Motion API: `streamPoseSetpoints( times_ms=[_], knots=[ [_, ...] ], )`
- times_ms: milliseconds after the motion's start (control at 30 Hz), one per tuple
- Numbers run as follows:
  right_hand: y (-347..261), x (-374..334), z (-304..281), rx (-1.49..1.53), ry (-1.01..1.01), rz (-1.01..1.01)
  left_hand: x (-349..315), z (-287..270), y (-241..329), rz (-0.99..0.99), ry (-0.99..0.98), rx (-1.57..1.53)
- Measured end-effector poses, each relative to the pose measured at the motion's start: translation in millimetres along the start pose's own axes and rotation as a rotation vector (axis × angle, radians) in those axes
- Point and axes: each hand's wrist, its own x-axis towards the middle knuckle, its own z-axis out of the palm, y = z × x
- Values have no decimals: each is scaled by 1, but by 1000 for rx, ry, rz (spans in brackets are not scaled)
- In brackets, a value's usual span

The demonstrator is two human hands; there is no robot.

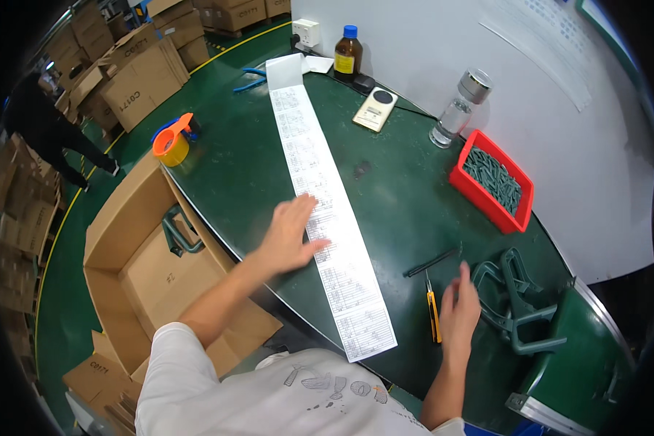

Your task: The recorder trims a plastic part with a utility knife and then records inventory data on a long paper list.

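Observation:
A long white strip of printed label sheets (356, 298) runs from the far side of the green table to its near edge. My left hand (291, 236) rests on the middle of this strip, fingers stretched and thumb apart. To the right, my right hand (460, 312) is over the table with one finger extended and the others loosely bent; nothing shows in it. Just left of it lies a yellow utility knife (433, 316), near a thin dark rod-like piece (429, 264). Several green plastic frame-shaped parts (512, 309) lie right of that hand.
A red bin (458, 178) of small green pieces, a clear bottle (450, 123), a cream device (376, 109) and a brown bottle (347, 57) stand along the wall. Blue pliers (251, 81) and an orange tape dispenser (171, 145) lie left. An open carton (134, 291) adjoins the table.

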Motion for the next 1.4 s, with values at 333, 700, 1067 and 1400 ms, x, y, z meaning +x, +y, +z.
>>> streamPoseSetpoints(
  times_ms=[333, 700, 1067, 1400],
  knots=[
    [-41, -56, 21, 232, -314, -280, -49, 11, 53, -252, -13, -3],
    [-38, -42, 16, 347, -404, -306, -25, -16, 85, -35, 563, -10],
    [-77, 25, 84, 712, -587, -199, -16, -39, 109, -431, 789, -944],
    [-72, 11, 76, 1267, -643, 197, -27, -29, 102, -568, 668, -1092]
  ],
)
